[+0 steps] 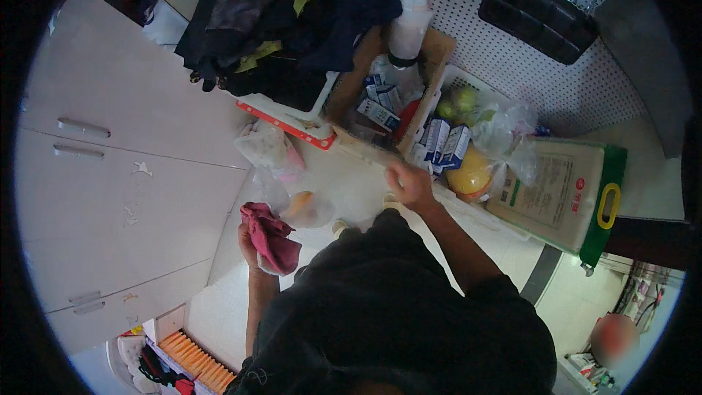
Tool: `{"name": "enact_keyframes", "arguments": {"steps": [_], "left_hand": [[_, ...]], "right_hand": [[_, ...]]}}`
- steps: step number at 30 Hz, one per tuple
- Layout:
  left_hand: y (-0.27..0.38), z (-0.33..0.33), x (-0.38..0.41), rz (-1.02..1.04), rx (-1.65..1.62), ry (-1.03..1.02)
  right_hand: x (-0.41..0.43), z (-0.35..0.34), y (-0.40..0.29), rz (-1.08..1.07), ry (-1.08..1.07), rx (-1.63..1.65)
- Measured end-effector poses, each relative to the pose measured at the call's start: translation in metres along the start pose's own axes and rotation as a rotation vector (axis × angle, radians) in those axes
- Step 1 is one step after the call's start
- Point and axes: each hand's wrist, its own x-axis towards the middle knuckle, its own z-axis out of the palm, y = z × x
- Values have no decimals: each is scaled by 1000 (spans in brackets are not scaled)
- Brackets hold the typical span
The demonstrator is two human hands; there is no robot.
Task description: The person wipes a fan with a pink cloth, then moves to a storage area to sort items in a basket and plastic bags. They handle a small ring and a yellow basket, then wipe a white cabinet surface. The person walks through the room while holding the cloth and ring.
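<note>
My left hand [248, 249] grips a crumpled dark pink cloth [274, 241] with a paler underside, held above the floor at the left. My right hand [411, 184] is at the front edge of a table, its fingers curled and partly blurred. It is just in front of an open cardboard box [340, 101] and a white plastic basket [458, 74]. Whether its fingers hold anything cannot be made out. Small blue-and-white cartons [378, 114] and a translucent bottle [407, 33] stand in the box. More blue-and-white cartons [447, 142], green fruit [463, 100] and a yellow round fruit [470, 173] fill the basket.
Dark clothes [285, 27] are heaped beside the box. A packaged sack [548, 192] with a green end lies at the right. A black handbag [537, 11] hangs on the perforated wall. Plastic bags [269, 148] are below the table edge. Pale cabinets [126, 186] line the left.
</note>
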Motion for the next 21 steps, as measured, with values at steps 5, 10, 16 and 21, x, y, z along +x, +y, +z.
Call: {"name": "enact_keyframes", "arguments": {"steps": [5, 10, 16, 21], "left_hand": [[0, 6, 1, -14, 13, -5], [1, 11, 5, -61, 42, -26], [0, 23, 7, -116, -13, 28], [10, 58, 6, -116, 105, -42]], "right_hand": [[31, 5, -2, -32, -58, -175], [13, -22, 8, 135, -219, -233], [25, -10, 23, -21, 40, -182], [36, 5, 31, 154, -58, -101]]}}
